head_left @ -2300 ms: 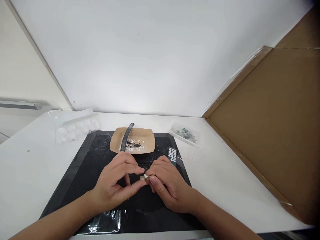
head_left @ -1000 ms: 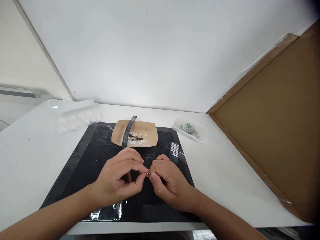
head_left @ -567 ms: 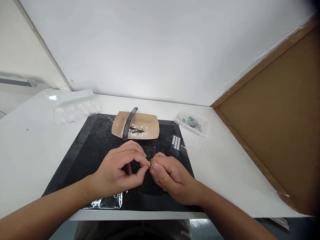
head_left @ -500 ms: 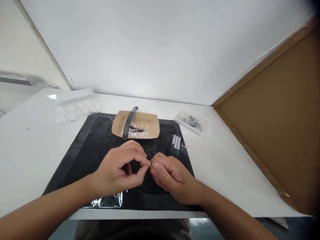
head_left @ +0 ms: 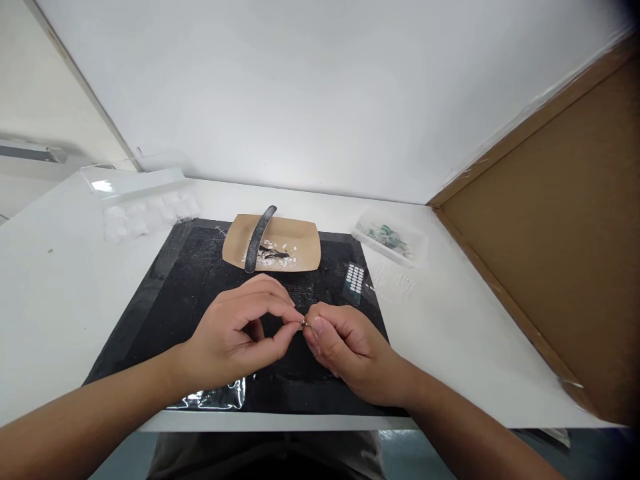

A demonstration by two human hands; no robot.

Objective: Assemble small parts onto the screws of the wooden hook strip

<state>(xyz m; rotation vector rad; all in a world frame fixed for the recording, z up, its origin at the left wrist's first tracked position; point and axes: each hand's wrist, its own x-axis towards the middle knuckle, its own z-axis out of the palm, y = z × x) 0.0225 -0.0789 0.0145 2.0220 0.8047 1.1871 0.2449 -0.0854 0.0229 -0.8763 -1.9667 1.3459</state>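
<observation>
Between my two hands, above the black mat [head_left: 150, 320], is a tiny shiny metallic piece [head_left: 304, 324], too small to name. My left hand [head_left: 245, 330] pinches one end of it with thumb and index finger, the other fingers curled behind. From the other side, my right hand [head_left: 345, 343] grips it between thumb and bent fingers. Most of the piece is hidden by the fingertips. Behind the hands, a brown paper tray [head_left: 305, 237] holds white bits and dark scraps. Across the tray's left part lies a curved dark nail file [head_left: 259, 240].
On the right is a sheet of white oval stickers [head_left: 355, 279], with a clear box [head_left: 390, 239] of greenish pieces behind it. A clear case [head_left: 143, 213] with white contents stands back left. A clear plastic sleeve [head_left: 220, 395] lies at the front edge. A cardboard panel [head_left: 550, 233] borders the right.
Both hands keep hold of the small metallic piece and sit slightly farther right. The whole view has shifted a little; the things on the table look unmoved.
</observation>
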